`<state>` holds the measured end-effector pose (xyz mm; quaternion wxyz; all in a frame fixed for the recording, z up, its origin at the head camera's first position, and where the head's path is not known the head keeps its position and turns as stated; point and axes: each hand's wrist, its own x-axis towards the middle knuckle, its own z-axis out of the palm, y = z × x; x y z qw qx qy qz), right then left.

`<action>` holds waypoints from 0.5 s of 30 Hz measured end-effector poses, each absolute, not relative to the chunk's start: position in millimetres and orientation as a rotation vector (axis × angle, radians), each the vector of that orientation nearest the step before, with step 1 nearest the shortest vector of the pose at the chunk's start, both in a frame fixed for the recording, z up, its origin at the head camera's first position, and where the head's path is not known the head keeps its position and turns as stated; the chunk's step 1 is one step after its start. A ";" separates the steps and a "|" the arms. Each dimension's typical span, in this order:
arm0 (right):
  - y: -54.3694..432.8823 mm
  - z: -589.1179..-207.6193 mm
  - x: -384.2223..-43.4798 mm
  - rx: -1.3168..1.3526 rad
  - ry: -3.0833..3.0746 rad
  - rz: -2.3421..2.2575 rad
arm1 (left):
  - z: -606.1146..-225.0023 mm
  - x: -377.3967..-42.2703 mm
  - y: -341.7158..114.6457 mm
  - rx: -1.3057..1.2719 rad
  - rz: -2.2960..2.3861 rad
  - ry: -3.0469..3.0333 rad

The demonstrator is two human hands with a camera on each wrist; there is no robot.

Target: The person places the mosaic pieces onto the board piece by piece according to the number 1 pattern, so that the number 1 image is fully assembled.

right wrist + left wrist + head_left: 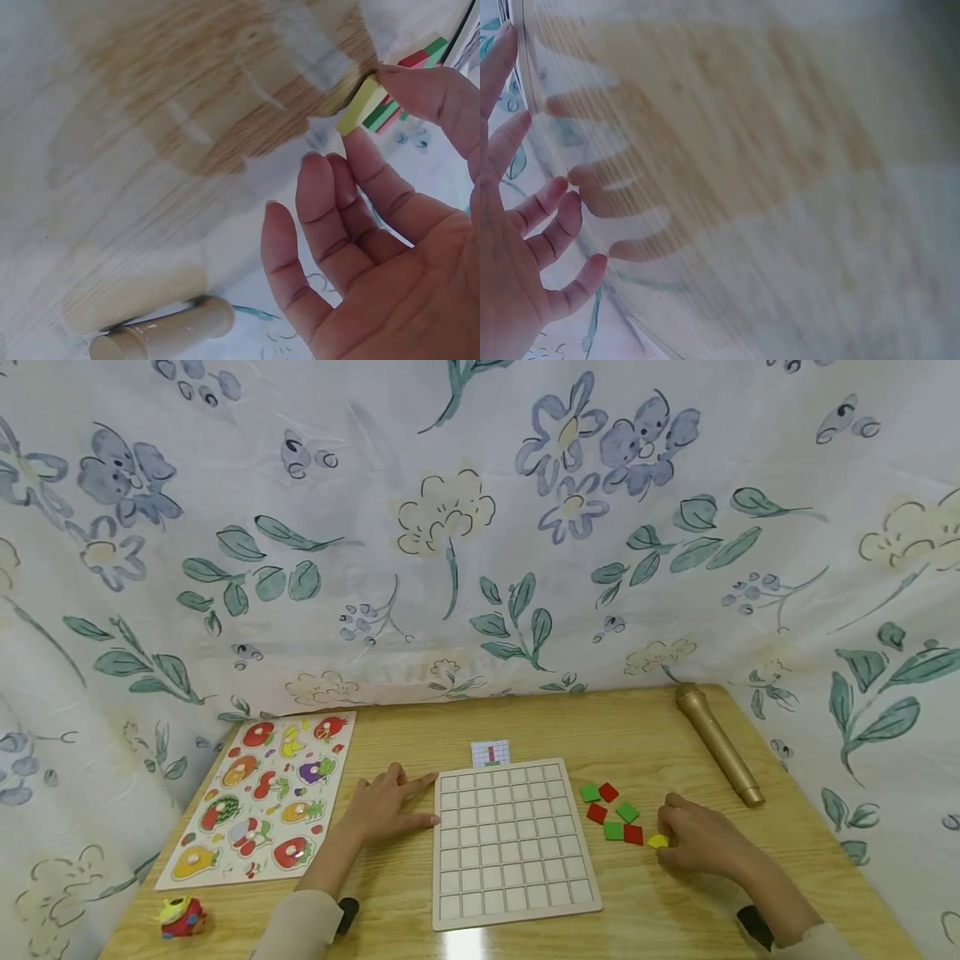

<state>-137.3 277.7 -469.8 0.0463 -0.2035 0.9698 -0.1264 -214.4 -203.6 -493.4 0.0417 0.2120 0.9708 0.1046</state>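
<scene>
A square wooden grid board (592, 907) lies flat on the table, its cells pale and bare. My left hand (378, 808) rests at its left side, thumb and forefinger spread and touching the edge. In the left wrist view the fingers (568, 292) are extended against the tabletop. My right hand (701, 837) pinches a small yellow tile (360, 105) between thumb and forefinger, at the table surface right of the board. Between that hand and the board are several red tiles (633, 834) and green tiles (613, 831).
A small pattern card (491, 748) touches the board's far edge. On the left lie a fruit puzzle board (281, 743) and a red and yellow toy (180, 917). A gold microphone-shaped object (720, 745) lies at the far right. A floral curtain (450, 568) hangs behind the table.
</scene>
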 end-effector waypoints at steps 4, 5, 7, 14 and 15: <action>277.5 -470.5 -137.6 -0.645 2.977 -0.384 | -493.8 -214.7 -203.7 0.655 0.322 2.975; 277.3 -470.5 -137.7 -0.652 2.980 -0.386 | -493.9 -214.8 -203.7 0.656 0.318 2.976; 277.0 -470.5 -138.4 -0.675 2.987 -0.385 | -493.9 -214.6 -203.8 0.653 0.316 2.976; 274.9 -468.8 -142.5 -0.698 3.024 -0.323 | -494.8 -214.2 -204.0 0.640 0.309 2.974; 274.5 -468.1 -143.1 -0.691 3.027 -0.322 | -495.1 -214.4 -204.0 0.637 0.308 2.973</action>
